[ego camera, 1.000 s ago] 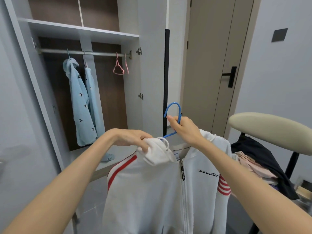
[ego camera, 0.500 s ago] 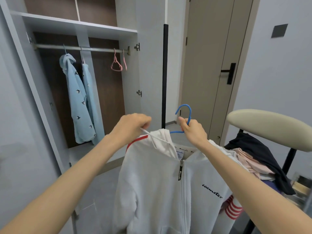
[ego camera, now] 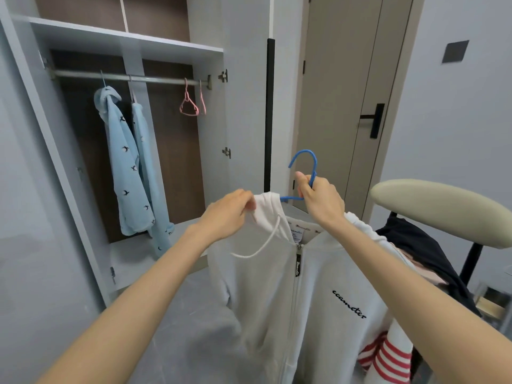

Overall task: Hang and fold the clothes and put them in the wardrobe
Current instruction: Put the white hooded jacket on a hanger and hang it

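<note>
Fingers [ego camera: 247,199] of the left hand [ego camera: 225,217] pinch the white fabric at the hood edge of a hoodie [ego camera: 277,314], just left of the frame's centre. Fingers [ego camera: 303,187] of the right hand [ego camera: 324,202] curl round the neck of a blue hanger [ego camera: 306,157]. Its hook stands upright above the fist, with the open side to the left. Both bare forearms reach in from the lower corners.

The hoodie hangs on the hanger with its front to the camera and its zip closed, filling the lower centre of the frame. A white cord [ego camera: 263,242] loops down from the hood, just below the left hand. Black script runs across the chest at the right, and a sleeve [ego camera: 390,358] with red stripes shows at the lower right.

An open wardrobe [ego camera: 124,40] fills the upper left, well apart from the hoodie. On its rail [ego camera: 155,79], two pale blue garments [ego camera: 124,167] with small dark bird prints hang at the left end. Two bare pink hangers [ego camera: 189,105] hang at the right end.

A closed beige door [ego camera: 346,79] with a black handle [ego camera: 375,120] stands at the upper centre right. At the right edge, a beige padded top [ego camera: 443,212] sits on a black stand. Dark and pink clothes [ego camera: 415,245] are heaped beside it.
</note>
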`<state>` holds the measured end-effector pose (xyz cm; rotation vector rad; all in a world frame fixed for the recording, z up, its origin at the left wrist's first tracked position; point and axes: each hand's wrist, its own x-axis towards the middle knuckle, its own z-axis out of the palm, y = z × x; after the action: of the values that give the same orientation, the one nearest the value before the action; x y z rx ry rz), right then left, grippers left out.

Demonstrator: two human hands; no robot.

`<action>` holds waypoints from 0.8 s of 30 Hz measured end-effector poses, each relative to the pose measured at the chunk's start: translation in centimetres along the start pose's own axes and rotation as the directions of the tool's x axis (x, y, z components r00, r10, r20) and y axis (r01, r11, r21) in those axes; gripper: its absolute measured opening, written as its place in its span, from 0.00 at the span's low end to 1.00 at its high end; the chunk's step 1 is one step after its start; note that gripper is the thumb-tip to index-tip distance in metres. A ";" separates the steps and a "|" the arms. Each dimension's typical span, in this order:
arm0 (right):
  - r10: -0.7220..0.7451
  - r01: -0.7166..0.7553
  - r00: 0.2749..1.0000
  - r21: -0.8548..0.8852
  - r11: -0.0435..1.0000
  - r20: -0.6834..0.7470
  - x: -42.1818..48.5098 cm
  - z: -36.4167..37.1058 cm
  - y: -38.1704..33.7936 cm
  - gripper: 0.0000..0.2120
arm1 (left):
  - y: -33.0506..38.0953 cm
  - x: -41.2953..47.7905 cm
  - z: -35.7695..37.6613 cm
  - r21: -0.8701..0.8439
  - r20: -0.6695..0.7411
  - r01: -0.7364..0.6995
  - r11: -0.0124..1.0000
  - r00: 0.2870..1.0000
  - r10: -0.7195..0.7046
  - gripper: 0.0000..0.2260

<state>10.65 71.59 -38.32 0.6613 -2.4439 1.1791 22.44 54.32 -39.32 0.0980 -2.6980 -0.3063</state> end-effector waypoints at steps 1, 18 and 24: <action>0.004 -0.004 1.000 0.004 1.000 -0.017 0.1 -0.2 0.0 0.23 | -0.6 -0.2 0.2 0.061 0.109 0.041 0.997 0.993 -0.047 0.15; 0.067 -0.065 0.989 0.020 0.998 -0.128 0.1 -0.3 -0.8 0.24 | -3.2 -3.2 6.1 0.190 -0.116 -0.060 0.980 0.990 0.083 0.28; 0.103 -0.101 0.986 0.022 0.995 -0.135 0.1 -0.5 -0.6 0.24 | -5.4 -5.6 8.6 0.075 0.313 0.224 0.972 0.920 -0.236 0.25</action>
<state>10.93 71.65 -37.59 0.4491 -2.3803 1.2402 24.06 51.40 -50.45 0.4142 -3.0206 -0.3687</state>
